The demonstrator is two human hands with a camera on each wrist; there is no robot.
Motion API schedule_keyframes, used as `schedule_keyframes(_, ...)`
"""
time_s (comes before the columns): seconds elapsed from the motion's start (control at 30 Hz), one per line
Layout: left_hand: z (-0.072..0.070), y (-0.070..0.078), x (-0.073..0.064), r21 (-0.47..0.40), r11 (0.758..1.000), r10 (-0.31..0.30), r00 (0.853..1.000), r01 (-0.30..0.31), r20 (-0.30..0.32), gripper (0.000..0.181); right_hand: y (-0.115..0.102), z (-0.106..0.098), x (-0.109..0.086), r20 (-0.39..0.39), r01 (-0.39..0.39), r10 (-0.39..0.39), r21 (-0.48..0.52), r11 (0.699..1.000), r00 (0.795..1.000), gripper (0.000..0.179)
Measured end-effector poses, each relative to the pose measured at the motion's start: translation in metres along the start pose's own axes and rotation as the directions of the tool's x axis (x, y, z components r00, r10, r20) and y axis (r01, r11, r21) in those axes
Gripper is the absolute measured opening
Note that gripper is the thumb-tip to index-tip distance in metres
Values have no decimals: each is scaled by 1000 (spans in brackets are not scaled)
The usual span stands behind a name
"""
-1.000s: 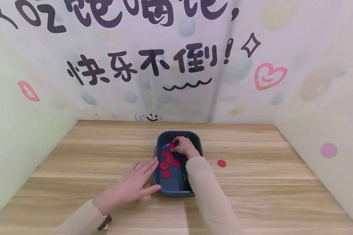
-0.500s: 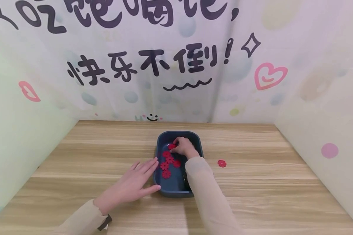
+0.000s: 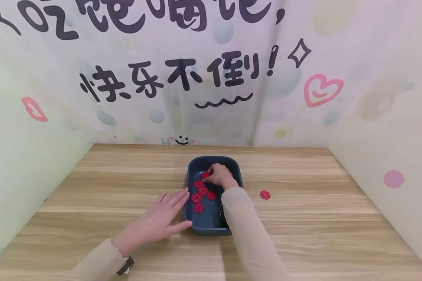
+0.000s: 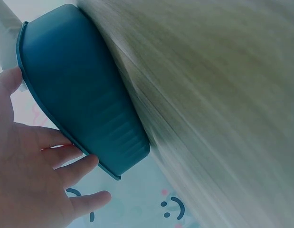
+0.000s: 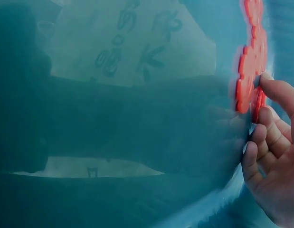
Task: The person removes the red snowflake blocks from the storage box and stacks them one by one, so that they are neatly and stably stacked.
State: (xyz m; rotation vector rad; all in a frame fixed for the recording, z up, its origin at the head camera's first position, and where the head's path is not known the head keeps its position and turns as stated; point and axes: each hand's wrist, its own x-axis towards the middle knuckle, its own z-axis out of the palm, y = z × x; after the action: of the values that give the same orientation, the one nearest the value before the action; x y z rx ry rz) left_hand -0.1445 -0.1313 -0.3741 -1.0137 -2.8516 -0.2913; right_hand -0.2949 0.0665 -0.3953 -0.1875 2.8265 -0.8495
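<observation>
- Several red flower-shaped plastic discs (image 3: pixel 198 208) lie inside the dark-blue rounded rectangular tray (image 3: pixel 207 221), one stray disc (image 3: pixel 265 195) right of it.
- Right hand (image 3: pixel 220 175): pinching one near tray's far end.
- Left hand (image 3: pixel 158 218): unclenched, touching tray's left rim.

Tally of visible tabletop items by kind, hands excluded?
Blue tray: 1
Red discs: 7 (6 inside the tray, 1 on the table)
Total: 8 visible; the right sleeve may hide more.
</observation>
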Motion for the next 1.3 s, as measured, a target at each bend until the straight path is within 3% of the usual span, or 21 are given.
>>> schedule_keyframes(0.17, 0, 1, 0, 3, 1000, 2, 1000, -2, 3, 76, 1, -1, -1, 3, 11, -11, 6, 1000, 1000, 32)
schedule_keyframes(0.43, 0, 1, 1, -8, 1000, 0, 1000, 0, 10, 75, -1, -10, 2, 1, 126, -126, -37, 991, 992, 35)
schedule_keyframes(0.8, 1, 1, 2, 0, 1000, 1, 1000, -1, 1, 73, -20, -50, 2, 40, 220, -217, -130, 967, 975, 34)
schedule_keyframes(1.1, 1, 0, 1, 8, 1000, 7, 1000, -7, 0, 75, -32, -94, -5, 80, 271, -263, -112, 956, 961, 35)
schedule_keyframes(1.3, 1, 0, 2, 5, 1000, 3, 1000, -3, 5, 74, -30, -111, -9, 106, 329, -318, -107, 938, 942, 34)
